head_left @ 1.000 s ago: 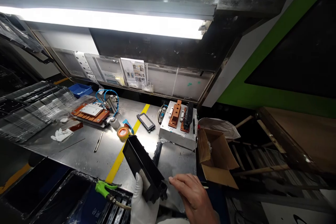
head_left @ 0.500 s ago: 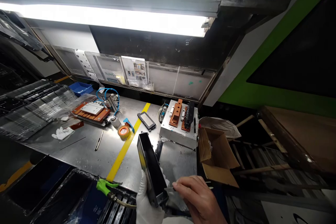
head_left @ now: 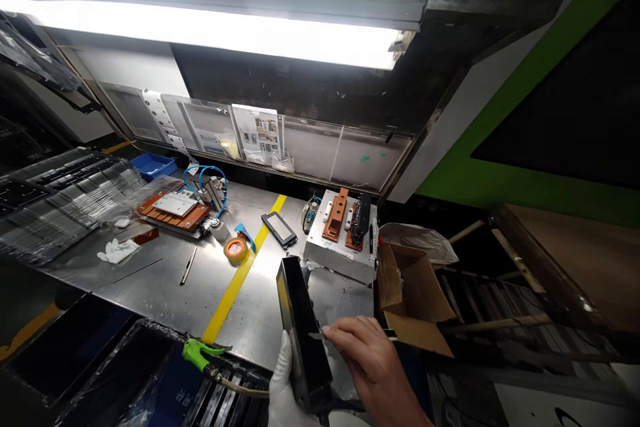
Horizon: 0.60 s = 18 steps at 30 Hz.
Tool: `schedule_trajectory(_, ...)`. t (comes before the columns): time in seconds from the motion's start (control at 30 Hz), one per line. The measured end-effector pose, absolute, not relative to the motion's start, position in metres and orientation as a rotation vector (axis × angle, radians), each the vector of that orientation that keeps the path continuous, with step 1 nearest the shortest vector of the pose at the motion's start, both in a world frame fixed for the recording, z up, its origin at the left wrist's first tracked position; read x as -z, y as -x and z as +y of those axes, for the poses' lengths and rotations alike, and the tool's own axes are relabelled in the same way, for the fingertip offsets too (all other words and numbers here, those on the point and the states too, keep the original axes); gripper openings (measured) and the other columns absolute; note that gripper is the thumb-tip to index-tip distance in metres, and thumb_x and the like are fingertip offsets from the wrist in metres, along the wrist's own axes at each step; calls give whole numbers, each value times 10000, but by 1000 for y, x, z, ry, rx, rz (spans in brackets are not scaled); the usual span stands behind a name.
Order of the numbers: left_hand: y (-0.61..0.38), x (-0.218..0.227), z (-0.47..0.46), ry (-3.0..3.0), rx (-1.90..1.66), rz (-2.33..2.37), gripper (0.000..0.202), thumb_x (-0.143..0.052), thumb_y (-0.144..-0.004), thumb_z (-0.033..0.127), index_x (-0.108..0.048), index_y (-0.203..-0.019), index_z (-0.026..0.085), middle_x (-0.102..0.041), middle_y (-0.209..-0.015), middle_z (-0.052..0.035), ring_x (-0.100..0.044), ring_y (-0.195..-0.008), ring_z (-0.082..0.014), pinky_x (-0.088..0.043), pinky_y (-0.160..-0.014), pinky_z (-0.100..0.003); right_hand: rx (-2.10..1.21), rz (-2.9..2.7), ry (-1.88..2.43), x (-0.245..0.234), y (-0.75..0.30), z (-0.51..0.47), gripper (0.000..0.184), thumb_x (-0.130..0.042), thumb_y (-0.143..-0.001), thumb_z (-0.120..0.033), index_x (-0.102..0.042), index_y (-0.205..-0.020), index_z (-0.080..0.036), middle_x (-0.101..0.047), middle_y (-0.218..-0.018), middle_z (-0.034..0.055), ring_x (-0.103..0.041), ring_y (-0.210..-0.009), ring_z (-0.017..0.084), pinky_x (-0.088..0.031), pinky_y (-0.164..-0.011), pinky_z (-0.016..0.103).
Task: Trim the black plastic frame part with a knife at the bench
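Note:
My left hand (head_left: 290,390), in a white glove, is wrapped round a long black plastic housing (head_left: 304,320), which is tilted with its far end up over the front of the bench. My bare right hand (head_left: 367,353) is closed on a slim knife (head_left: 316,335). Its thin blade shows past my fingertips against the housing's right side, and the handle end sticks out behind the hand. Beyond the housing lies a flat black frame with a pale panel (head_left: 281,229).
A metal fixture with brown blocks (head_left: 343,233) stands at the bench's right, beside an open cardboard box (head_left: 415,293). Orange tape (head_left: 235,249), a slim pointed tool (head_left: 188,265) and a white glove (head_left: 119,251) lie leftward. A green air gun (head_left: 200,353) is at the front edge.
The housing has turned, so its open hollow no longer faces me, and it has moved slightly right. The knife has moved from its near end to farther along its side.

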<state>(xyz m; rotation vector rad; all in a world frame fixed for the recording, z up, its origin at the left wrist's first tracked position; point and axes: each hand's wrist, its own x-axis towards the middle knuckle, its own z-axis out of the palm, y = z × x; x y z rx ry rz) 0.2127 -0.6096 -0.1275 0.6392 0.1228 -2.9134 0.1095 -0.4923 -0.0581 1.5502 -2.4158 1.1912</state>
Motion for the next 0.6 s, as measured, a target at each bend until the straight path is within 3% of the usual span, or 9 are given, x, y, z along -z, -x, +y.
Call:
schedule_trajectory(0.07,-213,125,-606,-625,2928,227,326,-501,-962,298,-786,-975,139,-810,-1000,-90,-740,-943,-168,-564,-920,-294,-1192,-2423,-1529,62,-106,-495,344,-457,-972,-45,-643,-1177,-249,-706,-1002,31,-634,-868,169,-462,-726,329)
schedule_trajectory(0.17,-210,119,-602,-605,2895,152,316,-510,-956,293,-782,-1004,139,-796,-908,-100,-711,-749,-144,-560,-690,-263,-1066,-2362,-1434,72,-100,-494,375,-479,-961,-35,-643,-1216,-257,-712,-1016,41,-635,-901,190,-458,-779,362)
schedule_trajectory(0.27,-205,112,-601,-590,2881,92,325,-580,-910,384,-768,-1012,138,-727,-783,-87,-586,-573,-103,-449,-500,-218,-944,-2296,-1266,79,-93,-488,463,-490,-946,-5,-593,-1319,-259,-703,-1088,65,-627,-990,217,-447,-845,397)
schedule_trajectory(0.4,-200,109,-602,-681,2886,119,350,-627,-864,444,-755,-1013,154,-702,-751,-75,-508,-491,-89,-411,-437,-220,-1065,-2331,-1461,71,-89,-482,440,-492,-967,-41,-539,-1354,-247,-703,-1092,57,-635,-966,190,-471,-794,351)
schedule_trajectory(0.6,-202,112,-601,-765,2931,148,282,-628,-876,385,-761,-867,138,-712,-731,-79,-523,-481,-74,-451,-433,-209,-1022,-2346,-1637,48,-91,-482,300,-490,-979,-83,-638,-1190,-237,-713,-1011,43,-634,-866,179,-462,-744,342)
